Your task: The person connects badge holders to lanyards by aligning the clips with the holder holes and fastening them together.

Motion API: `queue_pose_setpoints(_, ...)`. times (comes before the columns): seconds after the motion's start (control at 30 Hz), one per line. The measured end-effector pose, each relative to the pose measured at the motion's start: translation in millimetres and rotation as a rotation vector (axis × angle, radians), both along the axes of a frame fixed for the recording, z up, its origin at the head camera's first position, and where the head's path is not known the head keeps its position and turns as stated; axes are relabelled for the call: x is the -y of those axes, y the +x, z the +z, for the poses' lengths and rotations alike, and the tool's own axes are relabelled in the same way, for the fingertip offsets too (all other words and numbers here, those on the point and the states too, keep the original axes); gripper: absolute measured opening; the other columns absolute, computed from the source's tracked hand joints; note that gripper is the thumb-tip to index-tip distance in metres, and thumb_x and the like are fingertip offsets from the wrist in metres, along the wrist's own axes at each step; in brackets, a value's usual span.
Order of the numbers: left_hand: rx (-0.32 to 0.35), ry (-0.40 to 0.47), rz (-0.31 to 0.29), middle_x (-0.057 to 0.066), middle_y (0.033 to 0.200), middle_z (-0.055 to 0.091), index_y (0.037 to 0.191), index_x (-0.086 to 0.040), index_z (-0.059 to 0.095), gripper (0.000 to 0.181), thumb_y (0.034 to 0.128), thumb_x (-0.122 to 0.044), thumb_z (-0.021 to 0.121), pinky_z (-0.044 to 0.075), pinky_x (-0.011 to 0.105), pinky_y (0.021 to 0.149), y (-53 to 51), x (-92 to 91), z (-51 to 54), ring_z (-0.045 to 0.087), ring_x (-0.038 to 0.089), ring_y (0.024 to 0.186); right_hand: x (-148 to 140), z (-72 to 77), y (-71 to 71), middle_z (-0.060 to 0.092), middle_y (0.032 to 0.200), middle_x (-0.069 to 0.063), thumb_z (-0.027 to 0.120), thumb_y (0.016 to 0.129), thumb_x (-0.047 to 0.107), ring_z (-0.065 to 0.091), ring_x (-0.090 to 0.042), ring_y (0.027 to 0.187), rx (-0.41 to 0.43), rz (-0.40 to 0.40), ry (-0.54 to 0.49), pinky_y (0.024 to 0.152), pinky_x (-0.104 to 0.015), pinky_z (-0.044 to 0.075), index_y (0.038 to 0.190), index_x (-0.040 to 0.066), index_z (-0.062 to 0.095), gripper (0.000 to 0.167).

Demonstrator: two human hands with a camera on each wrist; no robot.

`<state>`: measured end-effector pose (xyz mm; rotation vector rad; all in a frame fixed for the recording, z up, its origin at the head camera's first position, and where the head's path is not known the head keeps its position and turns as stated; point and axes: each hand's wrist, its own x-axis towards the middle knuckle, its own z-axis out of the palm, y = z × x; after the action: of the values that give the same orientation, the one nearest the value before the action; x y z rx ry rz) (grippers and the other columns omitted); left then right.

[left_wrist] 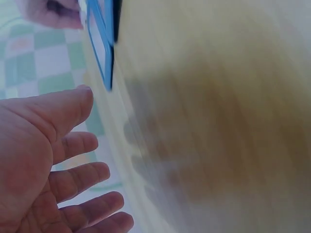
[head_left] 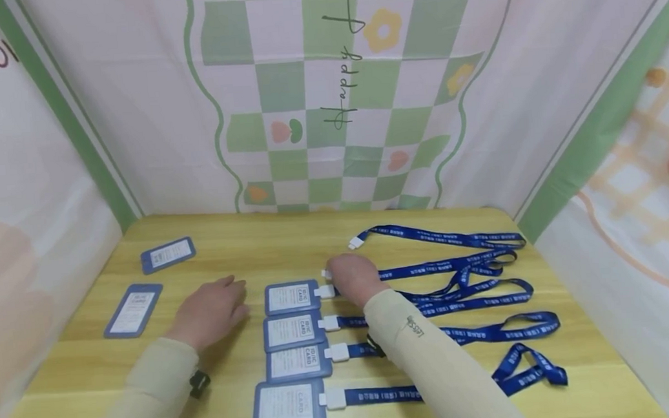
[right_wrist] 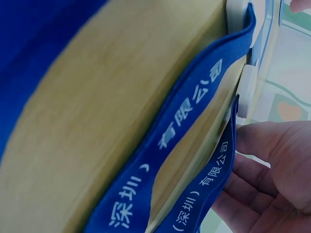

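My right hand (head_left: 355,279) is over the clip end of a blue lanyard, just right of the top card holder (head_left: 291,297). In the right wrist view, its thumb and fingers pinch the blue strap (right_wrist: 206,177) beside a white clip (right_wrist: 248,87). The fingertips behind the strap are partly hidden. Left of the card column, my left hand (head_left: 210,311) hovers over the table with its fingers loosely extended and nothing held. Below the top holder lie more blue-framed holders, including one at the bottom (head_left: 289,406), clipped to lanyards stretching right.
Two loose card holders, one far (head_left: 169,254) and one nearer (head_left: 134,310), lie on the left of the wooden table (head_left: 243,241). A lanyard with a bare white clip (head_left: 356,242) lies at the back right. Patterned cloth (head_left: 326,93) surrounds the table.
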<state>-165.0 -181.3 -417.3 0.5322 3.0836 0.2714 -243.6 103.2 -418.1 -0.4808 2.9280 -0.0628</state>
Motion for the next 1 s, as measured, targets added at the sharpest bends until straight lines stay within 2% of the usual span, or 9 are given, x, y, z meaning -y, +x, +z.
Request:
queue_pose_setpoints(0.23,0.042,0.020,0.096,0.029,0.146,0.057,0.140,0.001,0.060,0.051,0.1006,-0.031,0.064,0.046,0.070,0.108,0.6,29.8,0.9,0.054,0.054,0.132,0,-0.4,0.3,0.075,0.109,-0.004,0.063,0.104,0.015,0.070,-0.022,0.100,-0.002,-0.004,0.009,0.091,-0.041,0.062,0.116,0.018,0.074,0.017)
queue_pose_setpoints(0.43,0.096,0.004,0.187,0.037,0.145,0.052,0.141,0.004,0.057,0.055,0.1005,-0.033,0.062,0.050,0.073,0.098,1.8,58.2,2.8,0.053,0.061,0.127,0,-0.9,-0.5,0.075,0.111,-0.004,0.062,0.104,0.014,0.070,-0.022,0.101,-0.002,0.004,0.014,0.092,-0.041,0.061,0.116,0.018,0.074,0.018)
queue_pose_setpoints(0.57,0.120,-0.009,0.241,0.043,0.134,0.055,0.134,0.007,0.057,0.056,0.1000,-0.037,0.063,0.055,0.072,0.086,2.9,76.4,1.8,0.059,0.063,0.111,-1,-0.1,-0.4,0.075,0.111,-0.003,0.062,0.104,0.015,0.070,-0.022,0.102,0.002,0.007,0.010,0.093,-0.041,0.061,0.116,0.018,0.074,0.017)
queue_pose_setpoints(0.67,0.138,-0.011,0.274,0.044,0.124,0.057,0.129,0.010,0.057,0.058,0.0991,-0.040,0.063,0.055,0.072,0.082,3.6,87.0,1.6,0.061,0.061,0.102,-1,0.8,0.1,0.075,0.110,-0.003,0.061,0.104,0.015,0.070,-0.022,0.101,0.006,0.007,0.011,0.092,-0.041,0.061,0.116,0.018,0.074,0.018)
queue_pose_setpoints(0.73,0.158,-0.008,0.299,0.045,0.121,0.057,0.129,0.011,0.055,0.061,0.0987,-0.041,0.062,0.054,0.073,0.082,3.9,93.2,1.7,0.059,0.061,0.103,-1,1.4,0.3,0.075,0.110,-0.003,0.061,0.104,0.015,0.070,-0.021,0.100,0.006,0.010,0.013,0.092,-0.041,0.061,0.116,0.018,0.074,0.018)
queue_pose_setpoints(0.83,0.202,0.004,0.338,0.047,0.121,0.053,0.132,0.014,0.051,0.066,0.0988,-0.043,0.060,0.054,0.074,0.079,4.1,101.3,2.2,0.057,0.064,0.103,0,1.7,0.5,0.075,0.108,-0.003,0.062,0.104,0.015,0.070,-0.021,0.099,0.005,0.014,0.019,0.090,-0.040,0.062,0.116,0.018,0.074,0.017)
queue_pose_setpoints(1.0,0.252,0.024,0.395,0.053,0.131,0.042,0.142,0.014,0.043,0.074,0.0991,-0.045,0.055,0.053,0.076,0.076,4.3,110.5,1.0,0.052,0.073,0.103,-1,1.5,1.0,0.075,0.108,-0.003,0.063,0.104,0.015,0.070,-0.021,0.098,-0.002,0.020,0.029,0.090,-0.039,0.062,0.116,0.018,0.073,0.017)
